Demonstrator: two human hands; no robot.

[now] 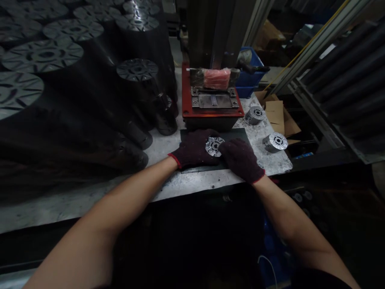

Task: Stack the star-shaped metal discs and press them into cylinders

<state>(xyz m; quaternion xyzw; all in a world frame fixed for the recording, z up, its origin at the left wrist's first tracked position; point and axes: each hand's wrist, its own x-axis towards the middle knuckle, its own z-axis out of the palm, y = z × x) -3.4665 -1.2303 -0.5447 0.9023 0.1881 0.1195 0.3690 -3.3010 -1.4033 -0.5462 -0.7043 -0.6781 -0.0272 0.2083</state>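
My left hand [197,148], in a dark glove with a red cuff, is wrapped around a slotted metal rotor core [214,147]. The core's round end face points up toward me, with angled slots and a centre hole. From the right, my right hand [242,158], gloved alike, reaches the core's edge with its fingers bent and pressed together. Whatever those fingertips hold, if anything, is hidden. Both hands are over a dark mat [237,134] on the worktable. Two similar short cores stand to the right, a farther core [255,115] and a nearer core [275,142].
Just behind the hands stands a red-based press fixture [214,100] with a pink wrapped block [217,78]. Tall dark cylinder stacks [138,70] crowd the left. A blue bin [249,80] and an open cardboard box [275,114] are at the right, beyond the worktable [195,181].
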